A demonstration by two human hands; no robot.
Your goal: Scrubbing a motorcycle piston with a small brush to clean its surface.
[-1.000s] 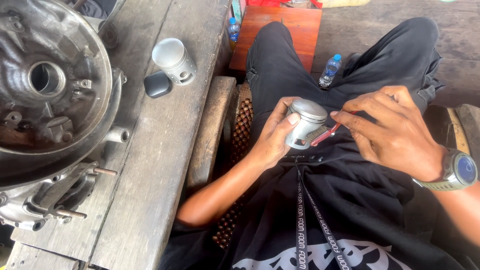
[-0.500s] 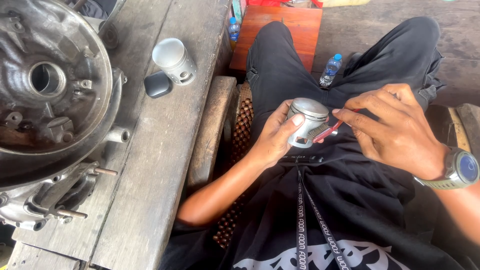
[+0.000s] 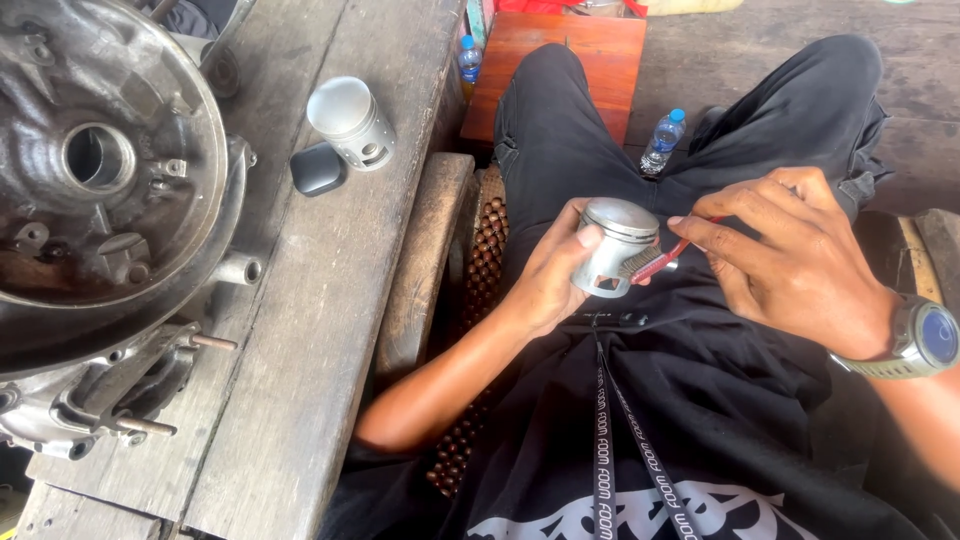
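My left hand [image 3: 548,275] grips a grey metal piston [image 3: 612,245] over my lap, its crown tilted up and to the right. My right hand [image 3: 795,255] holds a small red-handled brush [image 3: 655,262] whose bristles rest against the piston's side. A watch [image 3: 915,340] is on my right wrist. A second piston [image 3: 350,122] lies on its side on the wooden bench [image 3: 300,330] at the left, with a small dark block [image 3: 317,168] beside it.
A large grey engine casing [image 3: 100,210] with protruding studs fills the left of the bench. A wooden stool edge [image 3: 425,260] and a beaded seat cover sit by my leg. Two plastic bottles [image 3: 663,140] and a red-brown board [image 3: 560,60] lie on the floor ahead.
The piston has turned slightly in my left hand and the brush has shifted a little along its side. Nothing else has moved.
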